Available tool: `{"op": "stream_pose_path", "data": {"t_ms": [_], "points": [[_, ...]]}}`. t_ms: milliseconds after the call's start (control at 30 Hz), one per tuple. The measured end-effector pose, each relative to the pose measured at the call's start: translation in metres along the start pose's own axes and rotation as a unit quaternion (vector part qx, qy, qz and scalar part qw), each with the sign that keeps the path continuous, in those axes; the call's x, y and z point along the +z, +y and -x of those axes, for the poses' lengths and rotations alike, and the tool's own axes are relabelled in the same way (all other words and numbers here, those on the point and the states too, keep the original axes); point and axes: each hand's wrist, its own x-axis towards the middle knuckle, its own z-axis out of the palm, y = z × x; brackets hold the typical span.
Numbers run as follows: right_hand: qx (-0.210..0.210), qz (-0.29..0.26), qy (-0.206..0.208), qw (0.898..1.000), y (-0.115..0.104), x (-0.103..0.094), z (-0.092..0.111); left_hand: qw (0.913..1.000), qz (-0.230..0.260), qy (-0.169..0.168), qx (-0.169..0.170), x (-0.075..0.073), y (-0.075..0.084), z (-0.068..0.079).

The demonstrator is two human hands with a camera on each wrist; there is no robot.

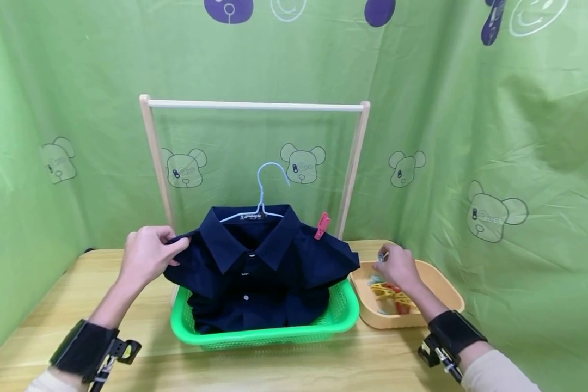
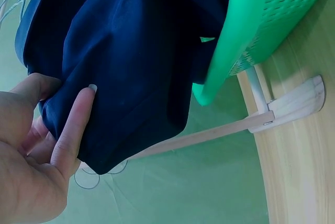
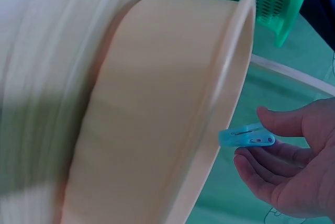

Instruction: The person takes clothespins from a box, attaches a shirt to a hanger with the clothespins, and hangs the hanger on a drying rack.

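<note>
Curtain (image 1: pixel 103 71), green, printed with bear heads, backing the whole. Surface (image 1: pixel 313 370), wood-grained, beneath everything. Rack (image 1: pixel 255 104), pale frame with white crossbar, upright behind the rest. Shirt (image 1: pixel 264 267), navy, collared, its lower part gathered inside the basket (image 1: pixel 274 334), green and perforated. Tray (image 1: pixel 387 322), orange, just beside the basket on the person's right. Hanger (image 1: pixel 261 198), pale blue wire, set in the collar, hook free below the crossbar. Left hand (image 1: pixel 149 253): fingers pinched the shirt's sleeve on that side. Right hand (image 1: pixel 399 268): raised over the tray, fingers pinching a light-blue peg (image 3: pixel 246 136). Loose pegs (image 1: pixel 389 294), mixed colours, heaped in the tray. Pink peg (image 1: pixel 322 225), standing on the shirt's right-hand shoulder. Governing relation, as judged: the light-blue peg was held to the right of the shirt, well apart from it, its long axis pointing outward from the fingertips; the left-hand shoulder, with no peg visible, lay across the collar, nearer the left hand
</note>
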Motion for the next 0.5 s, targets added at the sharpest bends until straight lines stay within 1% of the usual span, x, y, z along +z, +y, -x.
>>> {"op": "stream_pose_path", "data": {"t_ms": [200, 500], "points": [[-0.005, -0.013, -0.005, 1.0, -0.01, -0.006, -0.004, 1.0, 0.001, 0.001, -0.003, 0.001, 0.001, -0.001], [-0.017, -0.024, 0.003, 1.0, -0.021, -0.013, -0.008, 1.0, 0.002, 0.003, 0.0, 0.002, -0.001, 0.0]]}}
